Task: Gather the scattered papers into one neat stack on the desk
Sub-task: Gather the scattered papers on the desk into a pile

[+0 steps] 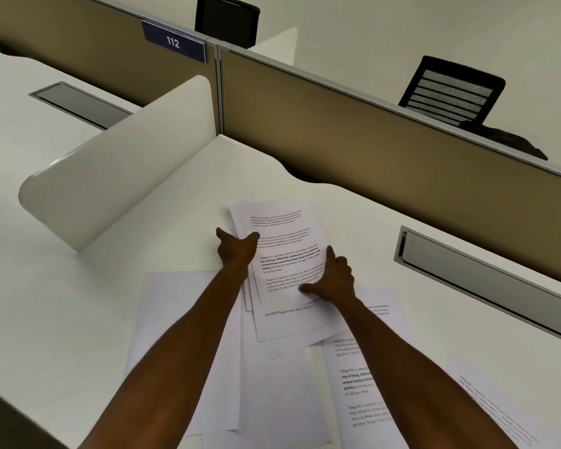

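A loose stack of printed papers point(282, 254) lies on the white desk point(78, 286), its sheets slightly fanned. My left hand point(237, 251) grips its left edge, thumb on top. My right hand point(332, 280) holds its right lower edge, thumb pressed on the top sheet. Under my arms lie more sheets: blank-side-up papers point(175, 335) on the left, a printed sheet point(360, 384) on the right, and another printed sheet point(499, 403) at the far right.
A white curved divider point(120, 170) stands on the left. Tan partition panels point(370, 144) run along the back with a "112" sign point(174, 43). A grey cable tray point(486, 283) sits on the right. Black chairs point(450, 95) stand beyond the partition.
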The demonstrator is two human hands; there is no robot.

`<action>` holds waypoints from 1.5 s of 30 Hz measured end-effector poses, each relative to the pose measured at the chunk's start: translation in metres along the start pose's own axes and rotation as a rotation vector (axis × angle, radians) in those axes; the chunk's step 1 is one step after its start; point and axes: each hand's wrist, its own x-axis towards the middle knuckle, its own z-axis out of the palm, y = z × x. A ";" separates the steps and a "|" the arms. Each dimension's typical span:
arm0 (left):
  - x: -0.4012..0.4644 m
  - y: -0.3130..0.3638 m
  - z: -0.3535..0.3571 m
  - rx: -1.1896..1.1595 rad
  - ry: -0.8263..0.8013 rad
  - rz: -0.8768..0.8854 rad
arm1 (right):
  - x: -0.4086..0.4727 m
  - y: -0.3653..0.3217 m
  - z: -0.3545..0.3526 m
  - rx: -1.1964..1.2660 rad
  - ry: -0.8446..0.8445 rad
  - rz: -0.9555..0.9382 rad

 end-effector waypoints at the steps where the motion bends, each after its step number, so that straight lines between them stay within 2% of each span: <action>1: 0.001 0.000 -0.001 -0.034 -0.011 -0.027 | 0.001 0.001 -0.001 0.068 0.000 0.024; 6: -0.001 -0.005 0.000 -0.038 -0.057 -0.048 | 0.008 0.004 -0.014 0.726 0.029 0.228; 9: -0.001 -0.004 -0.002 -0.053 -0.054 -0.025 | 0.014 0.000 -0.024 0.745 0.004 0.170; 14: -0.002 -0.001 -0.009 -0.194 -0.046 -0.025 | 0.008 -0.013 -0.033 0.653 -0.075 -0.060; 17: -0.004 0.005 -0.013 -0.486 -0.162 -0.156 | 0.004 -0.017 -0.039 0.703 -0.067 -0.129; 19: -0.006 0.007 -0.019 -0.541 -0.290 -0.154 | 0.001 -0.017 -0.044 0.804 -0.063 -0.142; 22: -0.015 0.010 -0.029 -0.411 -0.481 -0.005 | -0.008 -0.012 -0.052 1.013 -0.050 -0.119; 24: -0.021 0.013 -0.033 -0.318 -0.550 0.124 | -0.016 -0.005 -0.057 1.084 -0.027 -0.122; 28: -0.033 0.026 -0.036 -0.275 -0.462 0.305 | -0.027 0.004 -0.066 0.988 0.036 -0.158; 32: -0.054 0.043 -0.040 -0.274 -0.489 0.440 | -0.039 0.009 -0.077 0.855 0.068 -0.214; 41: -0.099 0.047 -0.056 -0.209 -0.528 0.607 | -0.077 0.017 -0.071 1.121 0.147 -0.361; 45: -0.103 0.023 -0.057 -0.085 -0.493 0.609 | -0.089 0.025 -0.050 1.134 0.143 -0.300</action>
